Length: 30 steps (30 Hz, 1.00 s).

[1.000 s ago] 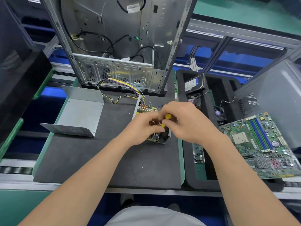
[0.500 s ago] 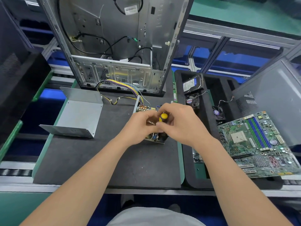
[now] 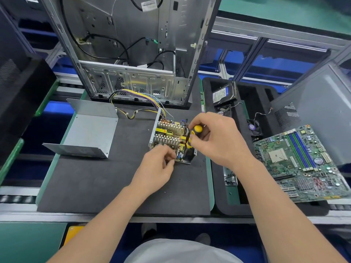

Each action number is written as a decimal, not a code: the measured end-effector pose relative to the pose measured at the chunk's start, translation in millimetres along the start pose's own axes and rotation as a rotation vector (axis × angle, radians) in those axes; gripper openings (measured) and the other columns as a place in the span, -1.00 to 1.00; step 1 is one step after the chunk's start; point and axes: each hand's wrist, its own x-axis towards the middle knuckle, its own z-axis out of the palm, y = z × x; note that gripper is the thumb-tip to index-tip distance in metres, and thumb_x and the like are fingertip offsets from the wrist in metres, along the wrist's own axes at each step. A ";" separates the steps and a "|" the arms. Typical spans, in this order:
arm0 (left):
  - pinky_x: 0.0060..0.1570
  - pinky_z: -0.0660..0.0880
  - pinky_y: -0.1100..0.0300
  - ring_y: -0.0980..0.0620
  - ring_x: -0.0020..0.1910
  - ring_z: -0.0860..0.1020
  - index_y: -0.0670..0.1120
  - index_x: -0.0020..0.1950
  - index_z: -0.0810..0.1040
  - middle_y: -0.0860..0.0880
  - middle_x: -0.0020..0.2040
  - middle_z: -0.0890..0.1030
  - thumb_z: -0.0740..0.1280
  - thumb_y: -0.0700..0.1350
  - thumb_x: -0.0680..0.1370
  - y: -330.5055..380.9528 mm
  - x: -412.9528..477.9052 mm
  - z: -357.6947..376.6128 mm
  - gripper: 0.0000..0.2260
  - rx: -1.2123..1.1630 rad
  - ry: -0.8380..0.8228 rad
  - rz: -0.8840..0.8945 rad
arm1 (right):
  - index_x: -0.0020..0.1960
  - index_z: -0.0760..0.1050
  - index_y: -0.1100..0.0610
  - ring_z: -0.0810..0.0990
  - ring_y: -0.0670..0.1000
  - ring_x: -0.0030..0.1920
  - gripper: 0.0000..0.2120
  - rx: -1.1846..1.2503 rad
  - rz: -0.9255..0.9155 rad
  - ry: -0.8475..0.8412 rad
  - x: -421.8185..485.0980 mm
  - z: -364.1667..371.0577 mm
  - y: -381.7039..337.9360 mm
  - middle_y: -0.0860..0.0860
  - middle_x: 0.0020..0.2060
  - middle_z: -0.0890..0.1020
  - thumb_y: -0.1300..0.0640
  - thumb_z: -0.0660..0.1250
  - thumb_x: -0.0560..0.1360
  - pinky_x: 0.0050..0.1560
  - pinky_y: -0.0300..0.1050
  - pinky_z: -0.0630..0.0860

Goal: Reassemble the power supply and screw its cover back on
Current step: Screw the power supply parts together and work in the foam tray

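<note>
Lying open on the black worktop (image 3: 95,183), the power supply (image 3: 168,136) sits between both hands. The right hand (image 3: 216,139) grips a yellow-and-black screwdriver (image 3: 196,129) over the supply's right side. The left hand (image 3: 155,169) curls against its near edge; whether it pinches anything is unclear. The cover (image 3: 91,133) lies well left of the left hand.

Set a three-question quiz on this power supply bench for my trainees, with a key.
1. True or false: the metal cover is already fitted on the power supply.
2. Which of the hands grips the yellow-and-black screwdriver? A) left hand B) right hand C) neither
3. Fill in: the motherboard lies to the power supply's ____.
Key: 1 false, the metal cover lies apart to its left; 2 B; 3 right.
</note>
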 end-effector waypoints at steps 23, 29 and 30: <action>-0.27 0.59 -0.05 -0.12 -0.19 0.55 -0.13 0.23 0.65 -0.10 -0.04 0.53 0.37 -0.28 0.61 -8.1 -20.3 19.1 -0.78 0.256 0.062 0.159 | 0.11 0.65 0.05 0.61 -0.01 -0.17 -0.80 0.142 0.045 0.005 -11.4 22.9 10.4 -0.02 -0.08 0.65 0.25 0.45 0.53 0.00 0.03 0.58; -0.25 0.57 0.00 -0.10 -0.21 0.53 -0.13 0.22 0.65 -0.10 -0.04 0.52 0.37 -0.29 0.60 -9.0 -21.0 18.3 -0.78 0.233 0.055 0.141 | 0.18 0.41 -0.04 0.57 0.02 -0.23 -0.88 0.100 0.039 -0.112 -11.5 33.5 18.4 -0.03 -0.22 0.61 0.07 0.31 0.68 -0.16 0.06 0.54; -0.26 0.56 0.00 -0.10 -0.21 0.52 -0.13 0.22 0.65 -0.10 -0.05 0.52 0.37 -0.29 0.60 -9.3 -20.7 18.4 -0.78 0.231 0.053 0.139 | 0.18 0.40 -0.05 0.56 0.03 -0.22 -0.87 0.110 0.035 -0.115 -12.2 34.8 18.6 -0.02 -0.21 0.61 0.08 0.31 0.68 -0.16 0.03 0.53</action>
